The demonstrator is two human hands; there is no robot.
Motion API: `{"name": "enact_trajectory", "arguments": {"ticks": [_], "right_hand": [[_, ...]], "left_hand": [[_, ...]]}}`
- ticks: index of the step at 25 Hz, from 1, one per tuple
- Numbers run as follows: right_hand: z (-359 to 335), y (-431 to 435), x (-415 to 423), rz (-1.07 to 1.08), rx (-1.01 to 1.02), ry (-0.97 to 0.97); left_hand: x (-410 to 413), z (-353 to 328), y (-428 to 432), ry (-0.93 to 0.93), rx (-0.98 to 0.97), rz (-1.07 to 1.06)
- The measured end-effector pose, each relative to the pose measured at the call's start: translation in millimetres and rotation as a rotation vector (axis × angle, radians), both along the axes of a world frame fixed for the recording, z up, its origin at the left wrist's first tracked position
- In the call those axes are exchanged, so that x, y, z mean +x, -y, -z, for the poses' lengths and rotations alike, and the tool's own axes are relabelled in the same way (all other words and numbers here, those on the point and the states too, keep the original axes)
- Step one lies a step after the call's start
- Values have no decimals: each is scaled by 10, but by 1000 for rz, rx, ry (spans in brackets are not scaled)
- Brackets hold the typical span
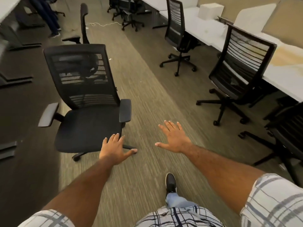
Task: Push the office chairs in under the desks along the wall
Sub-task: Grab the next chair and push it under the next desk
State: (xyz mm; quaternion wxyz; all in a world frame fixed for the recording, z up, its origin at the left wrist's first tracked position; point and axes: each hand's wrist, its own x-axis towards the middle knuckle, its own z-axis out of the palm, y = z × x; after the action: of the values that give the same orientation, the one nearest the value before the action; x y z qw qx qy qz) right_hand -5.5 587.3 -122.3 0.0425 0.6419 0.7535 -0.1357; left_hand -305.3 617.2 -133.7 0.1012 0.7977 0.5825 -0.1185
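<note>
A black mesh-backed office chair (85,102) stands in the aisle on the left, its seat facing me. My left hand (113,149) is stretched out with fingers spread at the seat's front right corner, holding nothing. My right hand (173,138) hovers open over the carpet to the right of that chair. Along the right wall runs a row of white desks (205,35). One black chair (241,69) sits pulled out beside the desks, a second chair (177,30) stands farther back, and a third chair (288,136) shows partly at the right edge.
Another chair (83,23) stands side-on behind the near one. More chairs (127,12) cluster at the far end by a white cable (105,24) on the floor. A person's legs (50,18) stand at the upper left. Desk feet (16,79) line the left side.
</note>
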Motion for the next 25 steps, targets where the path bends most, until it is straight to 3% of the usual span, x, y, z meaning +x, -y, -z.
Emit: {"name": "enact_trajectory", "arguments": {"ticks": [10,19,25], "right_hand": [[-280,-2394,1044,-193,35,-1],[-502,-4544,785,-400,126,-7],[-602,-5865,595,-583,99,46]], "left_hand": [[921,-317,-1873,-32,57,-178],[642,-171,-3622,-78,190,-401],[568,39,-4430,-34,126,-581]]}}
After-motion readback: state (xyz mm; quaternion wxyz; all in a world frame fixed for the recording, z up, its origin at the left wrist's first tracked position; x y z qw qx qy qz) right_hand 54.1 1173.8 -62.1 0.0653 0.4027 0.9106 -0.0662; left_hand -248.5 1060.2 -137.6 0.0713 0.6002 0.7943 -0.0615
